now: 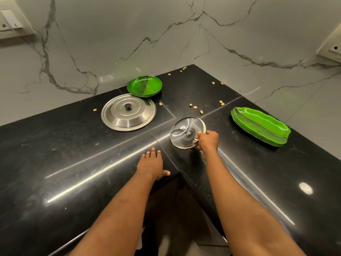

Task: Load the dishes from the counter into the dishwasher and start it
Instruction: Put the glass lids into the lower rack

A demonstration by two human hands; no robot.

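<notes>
Corner of a polished black stone counter (55, 154), set against a grey-veined marble wall (129, 34).

Small round glass lid with a metal rim (185, 133): found near the counter's inner corner, just right of the seam. Its right edge is gripped by the right hand (208, 140), thumb laid on top, fingers curled beneath the rim. Whether the lid's far side touches the stone cannot be told.

Left hand (152, 163): laid flat on the counter near the front edge, fingers straight, thumb spread aside; nothing is held.

Large round stainless-steel lid with a black knob (128, 112): rested knob-up, left of the glass lid and apart from it.

Stack of round green plates (144, 86): placed behind the steel lid, just beside its far rim, close to the wall.

Stack of long green leaf-shaped trays (260, 126): set on the right arm of the counter, well apart from the gripped lid.

Small pale nuts (195, 107) are scattered over the stone between the plates and trays.

Socket plates are seen on the wall at far left (11, 21) and far right (332, 47).
</notes>
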